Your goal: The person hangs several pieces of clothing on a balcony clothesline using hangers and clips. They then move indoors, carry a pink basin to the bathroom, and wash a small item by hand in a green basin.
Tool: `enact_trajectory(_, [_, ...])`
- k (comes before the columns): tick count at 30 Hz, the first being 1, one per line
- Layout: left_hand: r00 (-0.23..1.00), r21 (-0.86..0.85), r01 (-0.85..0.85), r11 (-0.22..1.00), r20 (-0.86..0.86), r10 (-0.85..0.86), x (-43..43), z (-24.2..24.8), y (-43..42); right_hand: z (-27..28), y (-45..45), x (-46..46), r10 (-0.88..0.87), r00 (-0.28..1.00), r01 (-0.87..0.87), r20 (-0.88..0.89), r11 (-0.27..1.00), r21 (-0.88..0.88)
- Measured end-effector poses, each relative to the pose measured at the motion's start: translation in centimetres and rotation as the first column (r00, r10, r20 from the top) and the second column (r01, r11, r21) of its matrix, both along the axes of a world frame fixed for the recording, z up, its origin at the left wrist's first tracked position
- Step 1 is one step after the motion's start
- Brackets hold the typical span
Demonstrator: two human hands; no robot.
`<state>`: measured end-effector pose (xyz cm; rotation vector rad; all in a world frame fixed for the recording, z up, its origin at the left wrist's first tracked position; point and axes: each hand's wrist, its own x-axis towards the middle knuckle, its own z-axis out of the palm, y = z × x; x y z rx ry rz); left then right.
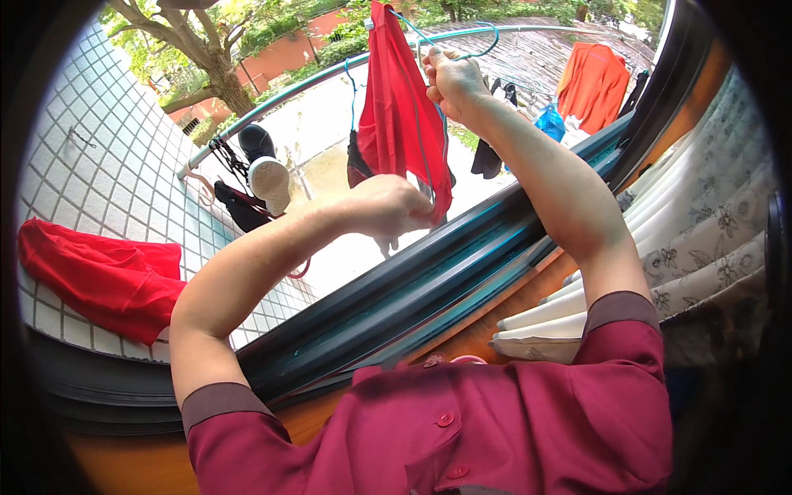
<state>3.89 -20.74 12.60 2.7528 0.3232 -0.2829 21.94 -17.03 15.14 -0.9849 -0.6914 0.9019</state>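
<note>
A red garment [396, 117] with a grey stripe down its side hangs from a thin blue clothes hanger [489, 46], outside an open window. My right hand [455, 80] is closed around the hanger near the garment's top, with the hook free in the air to its right. Lower down, my left hand [396, 204] is curled at the garment's bottom edge and seems to pinch the cloth; motion blurs it and its fingertips are partly hidden.
A metal drying rail [297, 90] curves beyond the window. Shoes [266, 167], an orange garment [594, 83] and a blue plastic bag [549, 122] hang outside. Another red cloth [111, 272] lies against the tiled wall [93, 154] at left. Below run the dark window tracks [383, 291]; patterned curtains [699, 235] are at right.
</note>
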Motion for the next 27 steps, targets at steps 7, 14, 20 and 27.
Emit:
enact_trajectory(7, [0.965, 0.345, 0.025, 0.938, 0.238, -0.113, 1.2, 0.9, 0.6, -0.4, 0.2, 0.4, 0.034, 0.999, -0.035, 0.039, 0.999, 0.026])
enact_trajectory(14, [0.767, -0.122, -0.391, 0.912, 0.504, 0.396, 0.1, 4.2, 2.7, 0.0, -0.6, -0.9, 0.467, 0.880, -0.460, -0.084, 0.883, 0.094])
enact_trajectory(20, [0.618, -0.860, -0.313, 0.403, 0.138, 0.774, -2.2, 2.8, 0.8, -1.1, -2.2, -4.2, 0.764, 0.637, -0.760, -0.106, 0.645, 0.081])
enact_trajectory(27, [0.284, -0.889, -0.325, 0.323, 0.234, 0.930, -7.1, 2.1, 3.3, -0.2, -1.2, -1.9, 0.533, 0.727, -0.540, 0.432, 0.833, -0.120])
